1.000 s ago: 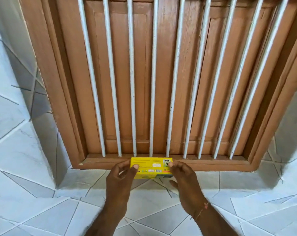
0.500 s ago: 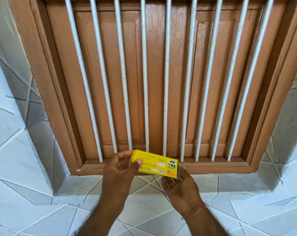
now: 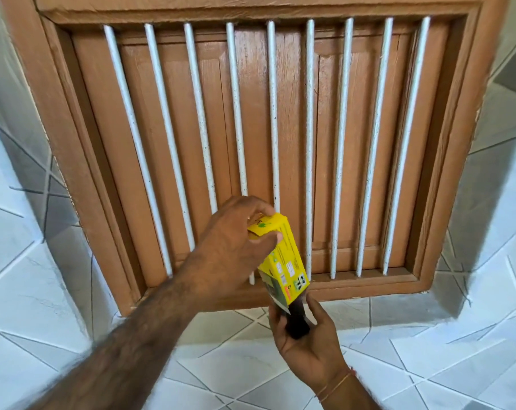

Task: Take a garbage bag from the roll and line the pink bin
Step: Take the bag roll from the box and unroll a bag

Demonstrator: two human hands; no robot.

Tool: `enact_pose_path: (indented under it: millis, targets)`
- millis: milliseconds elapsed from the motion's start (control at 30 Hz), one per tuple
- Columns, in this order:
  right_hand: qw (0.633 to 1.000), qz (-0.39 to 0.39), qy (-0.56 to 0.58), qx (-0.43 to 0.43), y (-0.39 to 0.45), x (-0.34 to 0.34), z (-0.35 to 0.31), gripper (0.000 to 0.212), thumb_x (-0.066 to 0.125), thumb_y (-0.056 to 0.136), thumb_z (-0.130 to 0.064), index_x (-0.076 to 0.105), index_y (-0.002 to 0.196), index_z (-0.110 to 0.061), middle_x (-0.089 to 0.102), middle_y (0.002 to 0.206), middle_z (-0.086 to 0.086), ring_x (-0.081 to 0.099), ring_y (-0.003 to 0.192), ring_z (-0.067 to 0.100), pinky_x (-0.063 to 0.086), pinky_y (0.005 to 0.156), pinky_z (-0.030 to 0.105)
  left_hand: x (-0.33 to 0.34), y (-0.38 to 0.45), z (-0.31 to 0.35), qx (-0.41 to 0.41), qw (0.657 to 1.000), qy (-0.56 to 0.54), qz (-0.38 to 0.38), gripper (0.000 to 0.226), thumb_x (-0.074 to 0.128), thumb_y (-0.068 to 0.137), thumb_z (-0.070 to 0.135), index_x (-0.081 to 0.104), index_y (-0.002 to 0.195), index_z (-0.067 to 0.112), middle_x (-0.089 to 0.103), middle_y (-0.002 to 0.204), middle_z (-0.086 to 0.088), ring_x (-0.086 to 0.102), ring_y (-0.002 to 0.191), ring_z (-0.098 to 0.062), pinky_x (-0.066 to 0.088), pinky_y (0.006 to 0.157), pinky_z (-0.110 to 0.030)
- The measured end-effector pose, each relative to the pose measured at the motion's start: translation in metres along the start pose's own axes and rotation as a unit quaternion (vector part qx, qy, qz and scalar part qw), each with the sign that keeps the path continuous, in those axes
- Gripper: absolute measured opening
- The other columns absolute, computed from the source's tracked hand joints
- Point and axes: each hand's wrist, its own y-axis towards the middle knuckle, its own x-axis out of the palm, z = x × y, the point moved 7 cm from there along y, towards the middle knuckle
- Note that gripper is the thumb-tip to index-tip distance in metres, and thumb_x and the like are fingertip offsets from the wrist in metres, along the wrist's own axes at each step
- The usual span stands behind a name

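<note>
Partly hidden: black roll [image 3: 296,322] under box [image 3: 286,258].

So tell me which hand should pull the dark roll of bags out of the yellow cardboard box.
Right. The right hand is cupped under the yellow cardboard box's opened lower end, and the dark roll has slid into its palm. The left hand grips the box's upper end, steadying it.

roll [image 3: 295,321]: half inside box [image 3: 283,258] | label print unreadable (too small)
</note>
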Motion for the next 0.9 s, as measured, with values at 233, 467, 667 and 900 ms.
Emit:
enact_pose_path:
  millis: [233,467,667,900]
  targets:
    - [0.991,0.061,-0.058,-0.102,-0.025,-0.017,-0.054,0.069,0.077,0.065,-0.009,0.051,0.129,-0.001,0.057,0.123,0.032,0.070,0.080,0.041,0.059,0.047,0.029,-0.039,-0.076,-0.178,-0.358,0.879,-0.244,0.199,0.005,0.066,0.086,0.016,0.066,0.090,0.014,0.067,0.107,-0.017,0.064,0.088,-0.026,0.057,0.070,-0.039]
    - [0.973,0.051,-0.175,-0.144,-0.037,-0.011,-0.076,0.024,0.063,0.082,-0.008,0.063,0.106,-0.005,0.065,0.119,0.024,0.067,0.099,0.037,0.060,0.054,0.029,0.035,-0.151,-0.257,-0.487,0.805,-0.255,0.222,0.019,0.066,0.084,0.031,0.063,0.085,0.012,0.066,0.099,-0.018,0.061,0.085,-0.033,0.054,0.073,-0.041]
    - [0.943,0.000,-0.298,-0.152,-0.037,0.006,-0.065,0.038,0.068,0.075,-0.001,0.063,0.112,-0.007,0.071,0.109,0.018,0.074,0.088,0.027,0.060,0.064,0.033,0.043,-0.127,-0.237,-0.408,0.898,-0.011,0.164,0.019,0.062,0.089,0.025,0.065,0.096,0.007,0.071,0.100,-0.019,0.062,0.096,-0.040,0.040,0.076,-0.036]
    - [0.873,0.005,-0.467,-0.142,-0.040,0.016,-0.052,0.058,0.084,0.056,-0.007,0.063,0.110,-0.011,0.066,0.116,0.023,0.067,0.103,0.039,0.058,0.075,0.044,0.043,-0.098,-0.153,-0.184,0.977,-0.077,0.074,0.018,0.064,0.087,0.036,0.068,0.102,0.026,0.069,0.096,0.016,0.061,0.094,-0.003,0.047,0.083,-0.021]
